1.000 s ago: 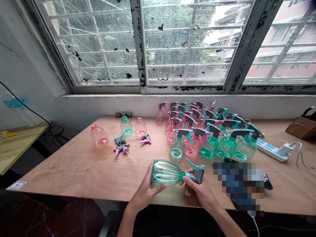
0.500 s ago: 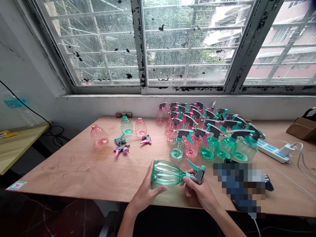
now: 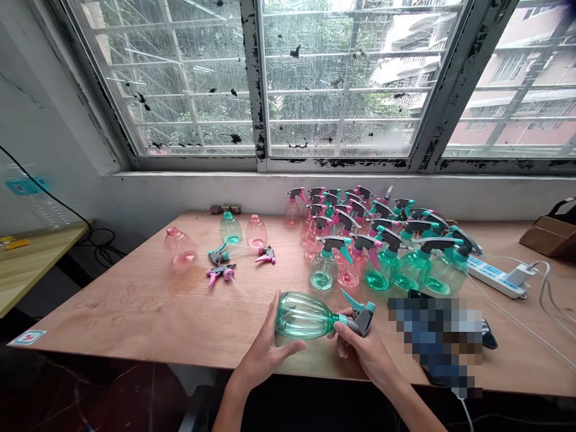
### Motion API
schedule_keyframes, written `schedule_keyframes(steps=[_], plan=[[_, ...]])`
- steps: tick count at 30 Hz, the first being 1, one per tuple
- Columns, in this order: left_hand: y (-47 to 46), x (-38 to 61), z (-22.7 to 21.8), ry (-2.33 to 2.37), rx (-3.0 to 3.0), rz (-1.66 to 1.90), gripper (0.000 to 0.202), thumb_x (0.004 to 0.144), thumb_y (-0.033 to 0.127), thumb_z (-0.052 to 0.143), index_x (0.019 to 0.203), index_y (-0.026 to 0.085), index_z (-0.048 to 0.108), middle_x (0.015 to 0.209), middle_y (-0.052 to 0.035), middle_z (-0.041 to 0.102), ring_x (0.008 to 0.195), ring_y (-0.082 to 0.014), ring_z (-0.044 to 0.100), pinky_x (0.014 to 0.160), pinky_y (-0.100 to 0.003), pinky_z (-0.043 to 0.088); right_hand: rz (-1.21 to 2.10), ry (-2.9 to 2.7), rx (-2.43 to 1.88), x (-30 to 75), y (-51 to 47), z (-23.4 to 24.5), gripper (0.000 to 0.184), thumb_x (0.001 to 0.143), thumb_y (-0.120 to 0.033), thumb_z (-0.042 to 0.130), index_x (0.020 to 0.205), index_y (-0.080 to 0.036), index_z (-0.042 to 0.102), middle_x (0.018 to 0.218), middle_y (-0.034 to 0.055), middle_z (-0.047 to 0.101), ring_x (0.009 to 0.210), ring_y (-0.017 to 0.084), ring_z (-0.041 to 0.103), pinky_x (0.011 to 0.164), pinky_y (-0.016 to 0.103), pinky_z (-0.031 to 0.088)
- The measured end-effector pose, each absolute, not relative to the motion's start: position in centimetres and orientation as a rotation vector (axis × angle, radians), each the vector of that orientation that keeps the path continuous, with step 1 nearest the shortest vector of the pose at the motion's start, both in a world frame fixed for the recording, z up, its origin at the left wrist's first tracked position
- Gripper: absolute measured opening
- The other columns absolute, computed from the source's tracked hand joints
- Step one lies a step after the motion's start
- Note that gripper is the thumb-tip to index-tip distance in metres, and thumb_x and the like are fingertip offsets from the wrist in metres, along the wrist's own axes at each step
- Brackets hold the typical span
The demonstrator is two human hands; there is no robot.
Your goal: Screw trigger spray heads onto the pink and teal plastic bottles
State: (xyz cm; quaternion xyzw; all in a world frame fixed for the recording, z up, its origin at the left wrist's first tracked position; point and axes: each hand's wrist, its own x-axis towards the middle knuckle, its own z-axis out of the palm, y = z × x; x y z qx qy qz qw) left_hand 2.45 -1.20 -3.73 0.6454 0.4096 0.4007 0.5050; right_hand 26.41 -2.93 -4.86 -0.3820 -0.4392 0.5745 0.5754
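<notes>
A clear green spray bottle (image 3: pixel 303 315) lies on its side above the near edge of the wooden table (image 3: pixel 144 312). My left hand (image 3: pixel 265 351) is wrapped round its body from below. My right hand (image 3: pixel 362 348) is closed on its grey and teal trigger head (image 3: pixel 360 317) at the neck. Three bare bottles stand at the back left: a pink one (image 3: pixel 180 247), a green one (image 3: pixel 230 228) and another pink one (image 3: pixel 256 231). Loose trigger heads lie near them, among them a pink one (image 3: pixel 220 273) and a teal one (image 3: pixel 218 255).
A dense group of finished pink and green spray bottles (image 3: pixel 382 246) stands at the back right. A white power strip (image 3: pixel 495 277) with cables lies to their right, a brown box (image 3: pixel 546 235) beyond it. A blurred-out patch (image 3: pixel 438 339) covers something beside my right hand.
</notes>
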Motion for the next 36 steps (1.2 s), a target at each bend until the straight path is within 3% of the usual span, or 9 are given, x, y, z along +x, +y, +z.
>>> schedule_keyframes(steps=[4, 11, 14, 19, 26, 30, 36], plan=[[-1.21, 2.43, -3.68, 0.973, 1.555, 0.957, 0.098, 0.084, 0.036, 0.075, 0.158, 0.032, 0.011, 0.168, -0.0056, 0.018, 0.154, -0.0323, 0.010, 0.126, -0.050, 0.013, 1.345, -1.035, -0.895, 26.45, -2.91, -4.88, 0.026, 0.086, -0.038, 0.076, 0.093, -0.020, 0.058, 0.070, 0.0016, 0.075, 0.045, 0.012, 0.058, 0.043, 0.023, 0.046], [-1.43, 2.73, -3.18, 0.970, 1.600, 0.969, 0.099, 0.086, 0.034, 0.073, 0.157, 0.042, 0.004, 0.167, -0.0011, 0.020, 0.153, -0.0295, 0.019, 0.126, -0.049, 0.014, 1.345, -1.025, -0.899, 26.39, -2.89, -4.89, 0.026, 0.086, -0.039, 0.076, 0.092, -0.020, 0.059, 0.070, 0.0014, 0.075, 0.044, 0.011, 0.057, 0.043, 0.022, 0.045], [-1.40, 2.62, -3.51, 0.980, 1.557, 0.974, 0.104, 0.083, 0.035, 0.076, 0.157, 0.038, 0.004, 0.167, -0.0038, 0.020, 0.154, -0.0309, 0.014, 0.125, -0.051, 0.013, 1.345, -1.038, -0.900, 26.35, -2.99, -4.82, 0.026, 0.086, -0.038, 0.076, 0.093, -0.020, 0.058, 0.070, 0.0012, 0.075, 0.045, 0.011, 0.058, 0.044, 0.022, 0.046], [-1.29, 2.55, -3.60, 0.983, 1.534, 0.960, 0.096, 0.085, 0.036, 0.074, 0.158, 0.030, 0.014, 0.164, -0.0091, 0.028, 0.153, -0.0325, 0.016, 0.125, -0.050, 0.014, 1.346, -1.039, -0.906, 26.33, -2.92, -4.81, 0.027, 0.086, -0.039, 0.077, 0.093, -0.020, 0.059, 0.069, 0.0014, 0.075, 0.046, 0.012, 0.058, 0.044, 0.023, 0.045], [-1.42, 2.87, -2.83, 0.969, 1.568, 0.977, 0.101, 0.086, 0.032, 0.074, 0.156, 0.041, 0.002, 0.168, -0.0016, 0.018, 0.153, -0.0286, 0.021, 0.125, -0.047, 0.017, 1.361, -1.008, -0.916, 26.42, -2.90, -4.74, 0.028, 0.083, -0.040, 0.078, 0.091, -0.021, 0.060, 0.069, 0.0024, 0.075, 0.045, 0.013, 0.057, 0.043, 0.024, 0.045], [-1.39, 2.64, -3.23, 0.966, 1.516, 0.964, 0.109, 0.082, 0.034, 0.078, 0.158, 0.036, 0.000, 0.167, -0.0054, 0.019, 0.154, -0.0310, 0.015, 0.125, -0.050, 0.015, 1.358, -1.019, -0.916, 26.38, -3.03, -4.67, 0.029, 0.083, -0.040, 0.078, 0.091, -0.021, 0.059, 0.069, 0.0026, 0.075, 0.046, 0.013, 0.058, 0.044, 0.024, 0.045], [-1.36, 2.46, -2.90, 0.943, 1.484, 0.953, 0.090, 0.088, 0.040, 0.069, 0.158, 0.030, 0.014, 0.167, -0.0059, 0.023, 0.154, -0.0324, 0.014, 0.125, -0.051, 0.015, 1.361, -1.032, -0.910, 26.40, -3.05, -4.64, 0.026, 0.085, -0.039, 0.077, 0.091, -0.021, 0.059, 0.068, 0.0020, 0.075, 0.046, 0.012, 0.058, 0.044, 0.023, 0.046]])
